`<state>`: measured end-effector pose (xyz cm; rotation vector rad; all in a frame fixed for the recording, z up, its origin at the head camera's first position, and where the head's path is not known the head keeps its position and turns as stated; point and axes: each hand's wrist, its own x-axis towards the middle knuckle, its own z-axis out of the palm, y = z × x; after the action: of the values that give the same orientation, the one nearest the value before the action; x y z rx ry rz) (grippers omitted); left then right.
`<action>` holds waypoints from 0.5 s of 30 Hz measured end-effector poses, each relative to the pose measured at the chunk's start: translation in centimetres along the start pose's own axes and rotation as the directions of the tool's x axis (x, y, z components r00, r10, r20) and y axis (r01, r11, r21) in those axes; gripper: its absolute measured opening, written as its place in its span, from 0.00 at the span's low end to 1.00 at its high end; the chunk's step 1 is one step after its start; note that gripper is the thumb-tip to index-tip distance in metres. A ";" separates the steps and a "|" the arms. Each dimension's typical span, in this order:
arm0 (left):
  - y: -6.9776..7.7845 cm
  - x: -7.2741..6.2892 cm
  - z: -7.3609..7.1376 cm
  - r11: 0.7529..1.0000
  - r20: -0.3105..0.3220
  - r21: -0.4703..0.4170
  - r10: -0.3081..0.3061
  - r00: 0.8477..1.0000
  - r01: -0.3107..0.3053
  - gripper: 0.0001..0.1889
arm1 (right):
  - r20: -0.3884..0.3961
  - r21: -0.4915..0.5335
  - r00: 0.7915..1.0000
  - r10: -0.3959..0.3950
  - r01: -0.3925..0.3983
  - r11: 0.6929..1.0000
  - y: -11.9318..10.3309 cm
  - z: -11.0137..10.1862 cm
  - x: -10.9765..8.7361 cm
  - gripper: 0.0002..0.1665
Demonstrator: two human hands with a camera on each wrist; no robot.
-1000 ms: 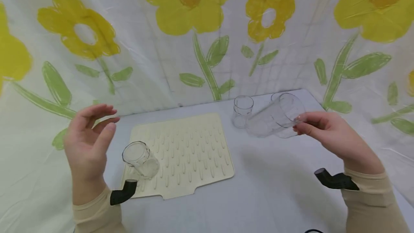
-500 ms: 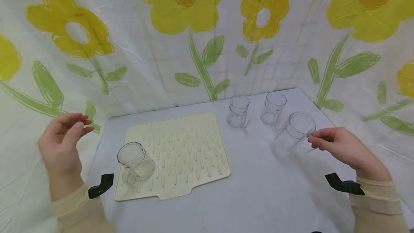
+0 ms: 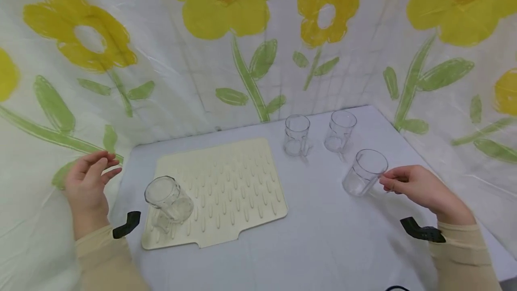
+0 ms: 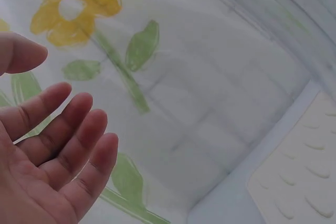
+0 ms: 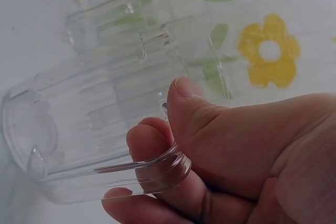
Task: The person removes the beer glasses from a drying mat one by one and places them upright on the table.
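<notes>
My right hand (image 3: 420, 194) pinches the handle of a clear glass mug (image 3: 361, 175) at the right of the table. The mug is nearly upright, its base right at the tabletop. In the right wrist view, the thumb and fingers (image 5: 181, 93) curl round the handle of this mug (image 5: 79, 114). My left hand (image 3: 89, 183) hovers off the table's left edge, holding nothing, its fingers loosely bent. Nearest to it, another glass mug (image 3: 171, 201) stands on a cream ridged drying mat (image 3: 230, 187). The left wrist view shows the relaxed fingers (image 4: 79, 129) apart from the thumb.
Two more glass mugs stand at the back of the white table (image 3: 307, 237): one mug (image 3: 296, 136) right of the mat, the other mug (image 3: 340, 131) farther right. A flowered curtain (image 3: 181, 93) hangs along the back and sides. A black cable (image 3: 396, 288) shows at the bottom edge.
My right hand has moved the mug rightward, toward me and down; it was strongly tilted and is now nearly upright. My left hand has drawn away from the mat to the left and lower.
</notes>
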<state>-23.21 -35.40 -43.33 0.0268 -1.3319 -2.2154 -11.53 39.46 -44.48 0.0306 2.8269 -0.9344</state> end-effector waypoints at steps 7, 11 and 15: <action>-2.2 1.0 -1.6 0.987 -0.030 0.049 -0.149 0.988 0.150 0.09 | -0.002 0.025 1.000 -0.005 0.005 1.000 0.0 0.1 0.1 0.20; -3.2 1.2 -3.1 0.977 -0.033 0.064 -0.201 0.979 0.203 0.11 | 0.001 0.033 1.000 -0.015 0.014 0.999 -0.5 0.0 0.4 0.20; -3.7 1.3 -4.0 0.969 -0.017 0.048 -0.240 0.971 0.240 0.12 | -0.021 -0.009 1.000 0.007 -0.007 1.000 -0.7 -0.7 -0.1 0.25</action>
<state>-24.79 -37.86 -48.11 0.2303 -1.4429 -2.3754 -11.61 39.33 -43.55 0.0497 2.8479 -0.9255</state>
